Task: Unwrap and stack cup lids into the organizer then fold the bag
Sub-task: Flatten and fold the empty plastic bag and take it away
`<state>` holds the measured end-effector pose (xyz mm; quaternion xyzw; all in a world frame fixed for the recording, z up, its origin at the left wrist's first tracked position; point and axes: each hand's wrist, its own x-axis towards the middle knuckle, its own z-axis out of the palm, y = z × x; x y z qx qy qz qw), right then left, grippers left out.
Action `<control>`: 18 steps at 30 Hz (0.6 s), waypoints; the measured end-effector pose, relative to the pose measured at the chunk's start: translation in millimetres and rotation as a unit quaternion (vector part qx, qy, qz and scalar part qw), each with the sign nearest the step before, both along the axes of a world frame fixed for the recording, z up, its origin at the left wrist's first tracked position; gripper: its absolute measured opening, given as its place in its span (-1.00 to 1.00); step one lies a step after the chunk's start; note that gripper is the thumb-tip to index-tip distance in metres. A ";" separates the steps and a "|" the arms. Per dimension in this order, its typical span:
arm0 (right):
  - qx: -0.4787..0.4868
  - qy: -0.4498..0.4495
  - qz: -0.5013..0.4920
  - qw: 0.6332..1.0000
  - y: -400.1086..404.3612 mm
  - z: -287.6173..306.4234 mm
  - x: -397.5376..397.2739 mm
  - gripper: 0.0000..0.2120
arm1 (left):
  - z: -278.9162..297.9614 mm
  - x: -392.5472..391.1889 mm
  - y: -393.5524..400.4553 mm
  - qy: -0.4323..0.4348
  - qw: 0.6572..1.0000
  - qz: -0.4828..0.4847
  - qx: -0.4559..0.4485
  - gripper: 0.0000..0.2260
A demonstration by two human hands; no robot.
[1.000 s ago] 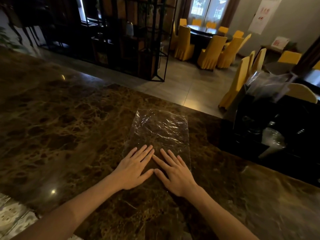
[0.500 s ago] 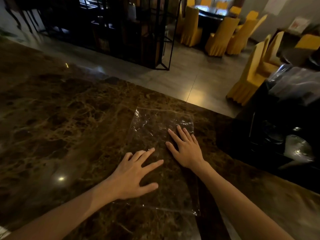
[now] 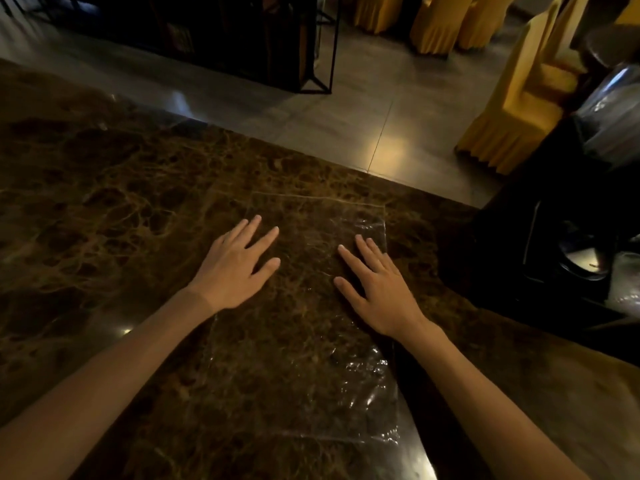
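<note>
The clear plastic bag lies flat and empty on the dark brown marble countertop, which fills most of the view; the bag sits toward the counter's right half, its far edge a little short of the counter's far edge and its near right corner crinkled and catching light. Beyond the counter's far edge runs a grey tiled floor with a bright patch of reflected light. Across that floor from the bag stand a black metal-framed shelf unit and chairs in yellow covers, the nearest chair off toward the bag's far right. Just to the right of the bag, on the counter, stands a black organizer, its contents too dark to make out, with more clear plastic wrap heaped behind it. My forearms reach in from the near edge across the counter. My left hand presses palm down on the bag's left edge, fingers loosely spread and holding nothing. My right hand presses palm down near the bag's right edge, fingers extended and slightly apart, also holding nothing. The two hands are well apart, with a smooth stretch of the bag between them.
</note>
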<state>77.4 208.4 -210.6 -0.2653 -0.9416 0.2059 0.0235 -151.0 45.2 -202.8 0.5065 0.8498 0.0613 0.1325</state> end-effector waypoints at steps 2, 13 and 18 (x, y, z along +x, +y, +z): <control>-0.039 0.036 -0.051 0.997 -1.9 9.3 8.3 -0.34 | 8.5 7.3 -4.6 -0.025 0.998 0.048 0.011 -0.41; -0.396 0.226 -0.344 0.821 -9.1 38.1 25.4 -0.21 | 26.4 26.2 -20.7 -0.373 0.837 0.324 0.235 -0.24; -0.478 0.259 -0.356 0.760 4.5 37.1 31.6 -0.27 | 22.2 10.4 -24.5 -0.467 0.781 0.329 0.252 -0.38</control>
